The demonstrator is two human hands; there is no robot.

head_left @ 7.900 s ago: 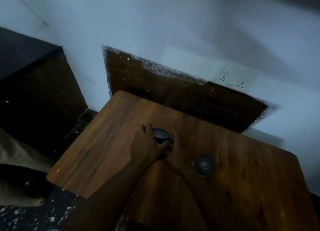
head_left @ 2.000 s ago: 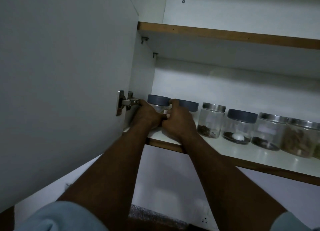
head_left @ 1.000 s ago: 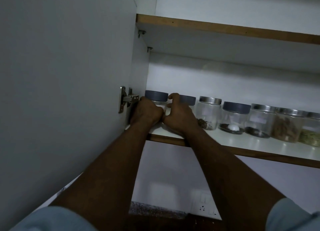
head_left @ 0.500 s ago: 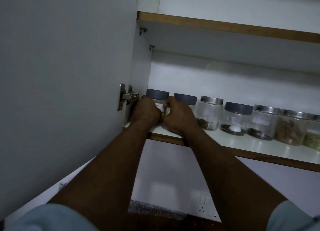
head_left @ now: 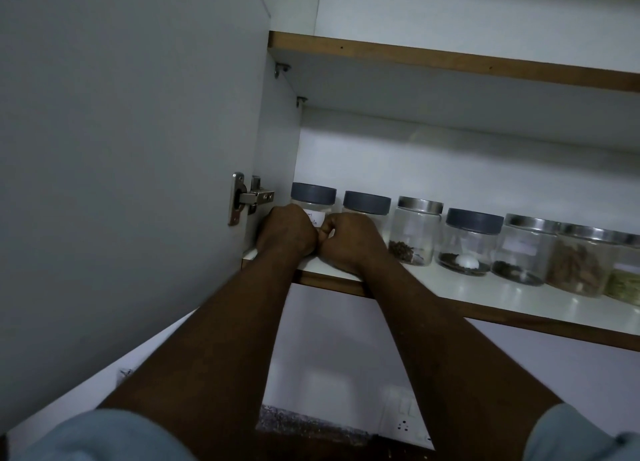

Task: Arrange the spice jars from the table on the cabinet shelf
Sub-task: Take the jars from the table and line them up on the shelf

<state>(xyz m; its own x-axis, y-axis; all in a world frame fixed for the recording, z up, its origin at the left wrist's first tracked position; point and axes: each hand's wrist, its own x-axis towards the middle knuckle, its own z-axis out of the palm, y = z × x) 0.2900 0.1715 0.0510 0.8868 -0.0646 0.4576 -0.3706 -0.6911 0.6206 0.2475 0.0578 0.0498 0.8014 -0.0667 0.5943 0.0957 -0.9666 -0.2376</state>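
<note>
The left-end jar (head_left: pixel 313 199), grey-lidded with a white label, stands on the cabinet shelf (head_left: pixel 485 292) at centre frame, hard against the cabinet's side wall. My view has the left hand (head_left: pixel 286 231) curled round its lower body, holding it. Just beside it to the right stands the second jar (head_left: pixel 367 203), also grey-lidded, with the right hand (head_left: pixel 353 243) curled round its front. I see only the backs of both hands; the fingertips are hidden. The two hands touch at the thumbs.

Further right along the shelf runs a row of jars: a steel-lidded jar (head_left: pixel 415 233), a grey-lidded jar (head_left: pixel 469 244) with a white lump inside, then more steel-lidded ones toward the right edge. All stand upright.

The open cabinet door (head_left: pixel 121 149) fills the left of the frame, its hinge (head_left: pixel 247 201) just left of the left hand. An upper shelf (head_left: pixel 450 62) crosses the top. A wall socket (head_left: pixel 403 426) shows at lower right.
</note>
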